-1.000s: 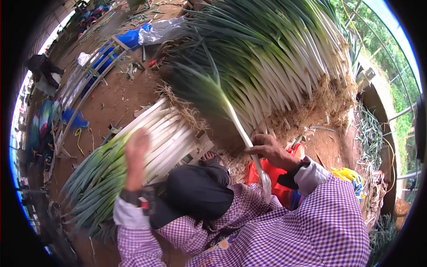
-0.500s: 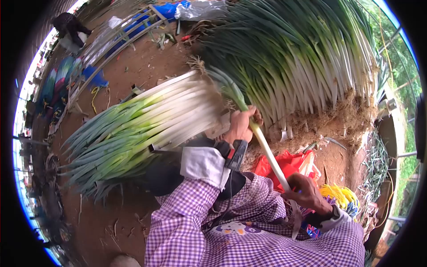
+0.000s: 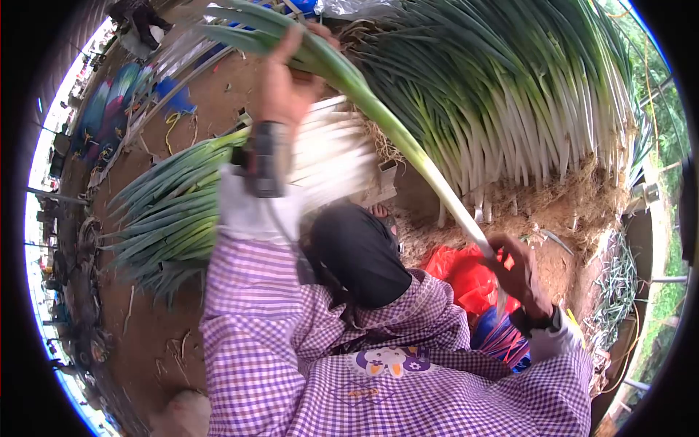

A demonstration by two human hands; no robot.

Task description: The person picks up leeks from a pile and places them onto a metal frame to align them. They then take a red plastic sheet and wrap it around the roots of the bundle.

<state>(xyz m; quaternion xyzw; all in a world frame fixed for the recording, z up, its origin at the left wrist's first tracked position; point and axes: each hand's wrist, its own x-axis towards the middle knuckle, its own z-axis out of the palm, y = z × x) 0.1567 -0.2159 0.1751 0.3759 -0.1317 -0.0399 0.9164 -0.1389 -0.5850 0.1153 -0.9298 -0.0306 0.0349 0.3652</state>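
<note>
One long leek (image 3: 408, 146) runs diagonally, its green leaves at the upper left and its white end at the lower right. My left hand (image 3: 291, 80) is raised at the leafy part, blurred, with the fingers around the leaves. Near the white end, my right hand (image 3: 520, 273) has its fingers closed round the stalk. Behind my left forearm lies a pile of leeks (image 3: 175, 204), white ends to the right. A larger stack of leeks (image 3: 510, 95) with roots stands at the upper right.
A red plastic bag (image 3: 466, 273) and a bundle of coloured cords (image 3: 502, 339) lie near my right hand. My knee in black cloth (image 3: 364, 255) is at the centre. At the top left another person (image 3: 142, 18) bends beside a rack of poles.
My left hand has moved up and left along the leek to its leaves. My right hand has shifted slightly up and right. The leek now reaches farther toward the upper left.
</note>
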